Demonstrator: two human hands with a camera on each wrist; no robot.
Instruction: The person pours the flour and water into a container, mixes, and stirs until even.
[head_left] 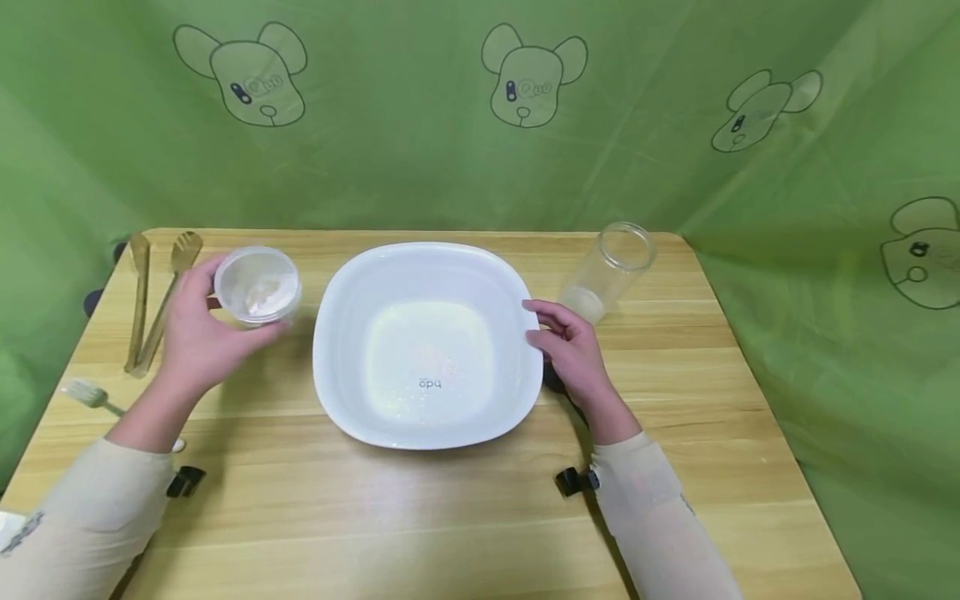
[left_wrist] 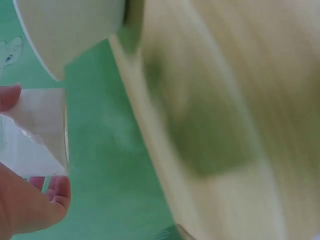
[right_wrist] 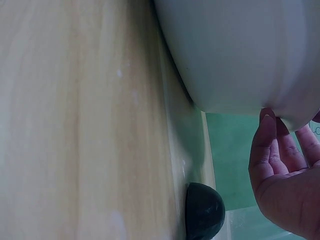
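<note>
Left hand (head_left: 197, 337) lifting a tub (head_left: 258, 287), right hand (head_left: 573, 354) pinching a basin (head_left: 330, 333)

I'm watching a person in pale sleeves (head_left: 97, 496) working at a wooden table (head_left: 337, 517). The left hand is curling its thumb and fingers around the small clear tub, which is hanging above the table, just left of the basin. Something pale is showing inside the tub. The white basin is sitting in the middle of the table, and the right hand is pinching its right rim between thumb and fingers.

Just beyond the right hand, a clear jar (head_left: 609, 271) is standing with something whitish at its bottom. A dark rounded utensil (right_wrist: 205, 212) is lying near that hand, partly hidden from above. Over on the left, a wooden spoon (head_left: 140, 292) and a wooden fork (head_left: 167, 300) are lying with their handle ends close together. A brush (head_left: 90, 393) is lying nearer the person, its handle passing beneath the left forearm. Behind the table, a green curtain (head_left: 405, 167) is hanging.
</note>
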